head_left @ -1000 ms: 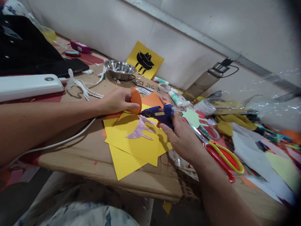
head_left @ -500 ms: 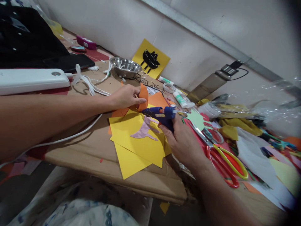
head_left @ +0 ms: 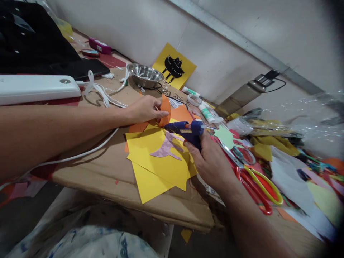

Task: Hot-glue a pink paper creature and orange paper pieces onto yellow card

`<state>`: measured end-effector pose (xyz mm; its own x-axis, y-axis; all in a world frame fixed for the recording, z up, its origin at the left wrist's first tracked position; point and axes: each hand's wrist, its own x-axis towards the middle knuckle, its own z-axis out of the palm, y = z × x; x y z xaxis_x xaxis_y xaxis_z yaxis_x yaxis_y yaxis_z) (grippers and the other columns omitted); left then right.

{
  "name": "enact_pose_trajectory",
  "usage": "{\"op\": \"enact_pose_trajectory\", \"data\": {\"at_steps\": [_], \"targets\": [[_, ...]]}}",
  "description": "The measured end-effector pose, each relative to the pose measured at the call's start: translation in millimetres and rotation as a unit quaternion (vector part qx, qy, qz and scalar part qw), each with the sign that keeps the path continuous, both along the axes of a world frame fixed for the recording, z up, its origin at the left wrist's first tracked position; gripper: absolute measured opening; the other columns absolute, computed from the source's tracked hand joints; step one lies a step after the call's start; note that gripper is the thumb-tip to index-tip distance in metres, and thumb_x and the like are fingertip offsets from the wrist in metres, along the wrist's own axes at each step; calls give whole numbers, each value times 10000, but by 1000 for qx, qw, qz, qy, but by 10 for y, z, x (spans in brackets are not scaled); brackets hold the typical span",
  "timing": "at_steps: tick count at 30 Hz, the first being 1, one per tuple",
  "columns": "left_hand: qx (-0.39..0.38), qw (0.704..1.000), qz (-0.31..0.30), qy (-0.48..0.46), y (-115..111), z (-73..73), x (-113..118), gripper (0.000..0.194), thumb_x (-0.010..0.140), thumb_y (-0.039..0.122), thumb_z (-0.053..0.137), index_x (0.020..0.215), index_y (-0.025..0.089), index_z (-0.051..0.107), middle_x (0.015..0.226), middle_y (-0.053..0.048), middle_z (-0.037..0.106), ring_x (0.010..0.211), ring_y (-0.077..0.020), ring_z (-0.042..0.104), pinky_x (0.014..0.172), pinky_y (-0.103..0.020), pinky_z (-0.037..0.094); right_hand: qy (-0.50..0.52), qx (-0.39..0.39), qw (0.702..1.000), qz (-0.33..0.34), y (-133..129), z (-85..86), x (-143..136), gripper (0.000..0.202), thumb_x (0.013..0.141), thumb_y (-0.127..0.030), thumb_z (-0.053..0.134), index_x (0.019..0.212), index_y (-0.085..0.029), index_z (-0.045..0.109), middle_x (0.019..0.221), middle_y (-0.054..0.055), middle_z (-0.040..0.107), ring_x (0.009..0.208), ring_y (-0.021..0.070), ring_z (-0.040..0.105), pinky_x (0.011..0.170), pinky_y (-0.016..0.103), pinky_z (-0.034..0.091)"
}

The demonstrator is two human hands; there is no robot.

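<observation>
From my remote end I have the left hand (head_left: 147, 109) up at the far edge of the yellow sheets (head_left: 156, 175), grip pinching a curved orange paper piece (head_left: 166, 107). Right hand (head_left: 211, 154), right of the sheets, grip wrapped round a blue glue gun (head_left: 194, 130), nozzle by the orange; can't tell if touching. Lilac cutout (head_left: 166, 149) on the sheets, steel bowl (head_left: 146, 78) beyond.

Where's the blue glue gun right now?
In the head view, the blue glue gun is just right of centre, in the right hand, its tip near the orange paper in the left hand.
</observation>
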<state>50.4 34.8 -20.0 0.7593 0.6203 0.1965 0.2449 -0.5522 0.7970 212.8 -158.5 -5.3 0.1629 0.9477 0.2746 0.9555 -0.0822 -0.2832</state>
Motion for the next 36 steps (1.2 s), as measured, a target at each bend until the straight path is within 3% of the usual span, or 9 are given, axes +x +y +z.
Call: {"op": "enact_pose_trajectory", "data": {"at_steps": [13, 25, 32, 36], "targets": [[-20, 1000, 9, -2, -21, -12, 7, 292, 872, 386, 593, 815, 125, 711, 704, -57, 709, 562, -101, 572, 553, -236, 403, 11, 5, 1000, 15, 33, 1, -25, 342, 897, -417, 447, 1146, -195, 524, 1012, 151, 672, 893, 316, 610, 727, 421, 450], [-39, 999, -11, -30, -27, -38, -11, 253, 834, 381, 648, 869, 145, 732, 756, -57, 733, 697, -143, 645, 612, -240, 454, 15, 1, 1000, 10, 12, 10, -26, 320, 912, -389, 451, 1162, -205, 528, 996, 133, 688, 891, 306, 624, 736, 416, 463], [-16, 999, -16, -32, 2, -70, -1, 274, 836, 390, 629, 861, 135, 726, 777, -53, 727, 712, -148, 647, 620, -246, 458, 17, -23, 999, 23, -21, 77, -19, 436, 907, -379, 442, 1292, -177, 480, 1161, 172, 656, 1011, 337, 612, 797, 450, 467], [-20, 999, -15, -31, -15, -39, -11, 256, 816, 384, 654, 841, 139, 726, 726, -35, 714, 703, -147, 632, 610, -242, 443, 2, -6, 1000, 4, -18, 61, 13, 377, 902, -369, 441, 1226, -190, 509, 1065, 146, 682, 932, 324, 630, 750, 437, 475]]}}
